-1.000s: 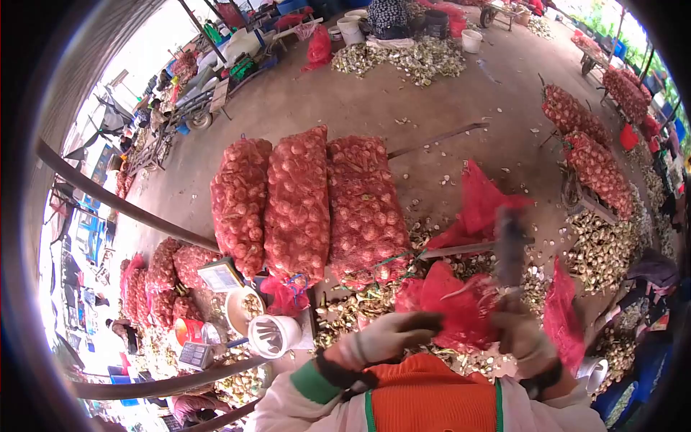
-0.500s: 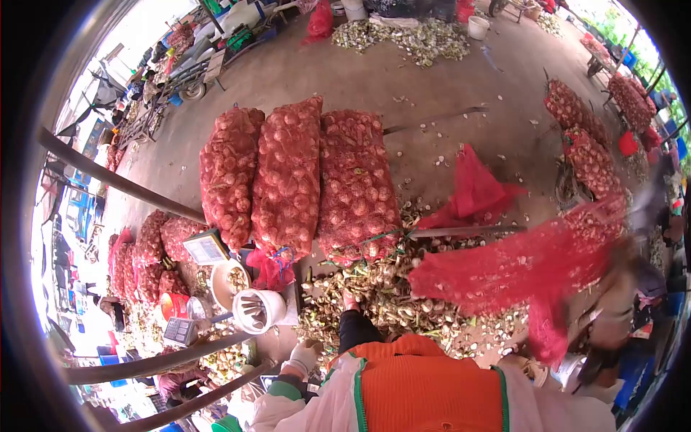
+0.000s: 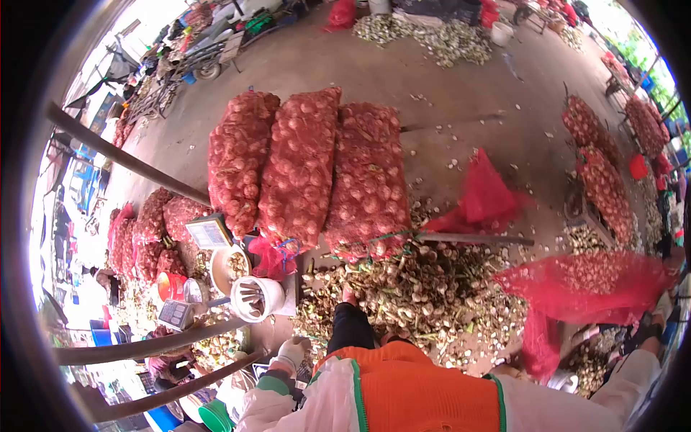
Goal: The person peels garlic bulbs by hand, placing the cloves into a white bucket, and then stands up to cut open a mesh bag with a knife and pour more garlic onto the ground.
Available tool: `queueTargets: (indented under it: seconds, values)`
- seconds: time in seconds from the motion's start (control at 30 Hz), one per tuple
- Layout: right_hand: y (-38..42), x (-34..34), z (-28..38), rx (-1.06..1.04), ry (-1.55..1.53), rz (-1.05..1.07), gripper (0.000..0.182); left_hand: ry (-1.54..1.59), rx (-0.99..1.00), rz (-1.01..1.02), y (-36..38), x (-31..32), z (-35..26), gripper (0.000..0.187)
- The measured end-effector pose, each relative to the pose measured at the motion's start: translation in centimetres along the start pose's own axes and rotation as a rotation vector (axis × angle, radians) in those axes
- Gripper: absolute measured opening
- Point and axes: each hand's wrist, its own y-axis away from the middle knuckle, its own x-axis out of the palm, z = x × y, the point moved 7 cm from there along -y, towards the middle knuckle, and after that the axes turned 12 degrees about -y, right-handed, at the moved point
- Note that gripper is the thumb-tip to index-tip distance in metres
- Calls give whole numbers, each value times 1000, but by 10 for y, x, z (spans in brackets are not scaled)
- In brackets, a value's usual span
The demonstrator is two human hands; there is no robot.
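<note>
A limp red mesh bag stretches out at the right, with its end in my gloved right hand, which is closed on it. One part of the bag hangs down towards the ground. My left hand, in a pale glove, hangs low beside my leg, near a white bucket; its fingers are too small to make out. In front of my feet lies a heap of garlic bulbs with stems.
Three filled red mesh sacks lie side by side ahead. Another red mesh bag lies crumpled near a wooden bar. Scales stand at the left above long poles. More full sacks lie at right.
My right hand has carried the mesh bag outward to the right, away from the garlic heap. The whole view has shifted slightly. My left hand stays low.
</note>
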Motion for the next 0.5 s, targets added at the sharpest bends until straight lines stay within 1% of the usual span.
queueTargets:
  seconds: [0.03,0.1,0.13,0.17,0.2,0.23,0.27,0.3,0.33,0.37,0.4,0.43,0.47,0.5]
  values:
    - [20,10,1,8,27,8,42,6,-1,-13,-3,-6,-6,24]
    - [69,45,10,9,110,70,42,458,-249,148,-6,-6,-16,30]
    - [100,67,15,-24,175,129,42,405,-261,178,-19,-9,-9,35]
    - [135,89,20,-107,282,218,42,414,-257,169,-19,-17,-34,35]
    - [182,114,37,-517,504,212,40,126,-234,65,-16,-39,-83,36]
    - [244,146,44,-930,720,192,38,-161,-212,-41,-19,-61,-113,37]
    - [294,176,41,-1060,780,354,37,-246,-174,-88,-37,-74,-111,40]
    - [352,203,36,-1173,840,567,36,-225,-223,-105,-55,-86,-109,39]
    - [414,220,33,-1319,901,767,35,-95,-213,-167,-72,-100,-112,39]
    - [489,224,51,-1516,949,977,34,35,-207,-225,-89,-113,-110,38]
    - [545,214,79,-1397,851,1095,31,217,-173,-363,-147,-111,-42,36]
    - [567,240,43,-935,665,1342,27,157,-191,-369,-175,-125,-33,44]
    - [639,214,118,-1488,886,1379,23,371,-108,-444,-208,-131,-28,54]
    - [672,217,134,-1576,644,1350,14,586,-28,-510,-236,-130,-24,67]
